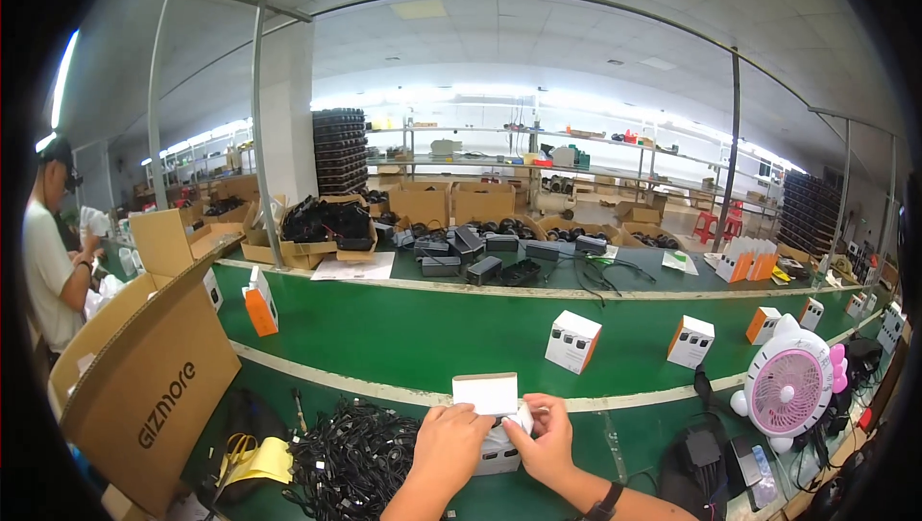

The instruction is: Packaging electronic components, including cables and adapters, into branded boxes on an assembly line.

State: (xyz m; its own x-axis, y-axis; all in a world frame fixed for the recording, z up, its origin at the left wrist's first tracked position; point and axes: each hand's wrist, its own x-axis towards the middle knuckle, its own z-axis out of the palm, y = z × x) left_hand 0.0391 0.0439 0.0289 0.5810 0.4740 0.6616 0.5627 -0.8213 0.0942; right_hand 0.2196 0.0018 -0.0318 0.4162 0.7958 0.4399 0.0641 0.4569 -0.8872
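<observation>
Box in hand: a small white box [497, 462] at the near middle, over the green bench [653, 433], its broad white flap [485, 395] standing up on the far side.
Left hand: the left hand [451, 436] is closed on the box's left side, fingers against the foot of the flap.
Right hand: the right hand [545, 436] pinches a small white piece [524, 417] at the box's top right; whether this is a side flap or something separate, I cannot tell.
Done so far: orange-and-white boxes stand apart along the far green strip [413, 329], the nearest [573, 341] looking shut.
Left to do: the box in hand appears unclosed; its contents are hidden.
Near left: a heap of black cables [351, 454], yellow-handled scissors [237, 452] and a large open carton [178, 377].
Near right: a pink-and-white fan [788, 391].
</observation>
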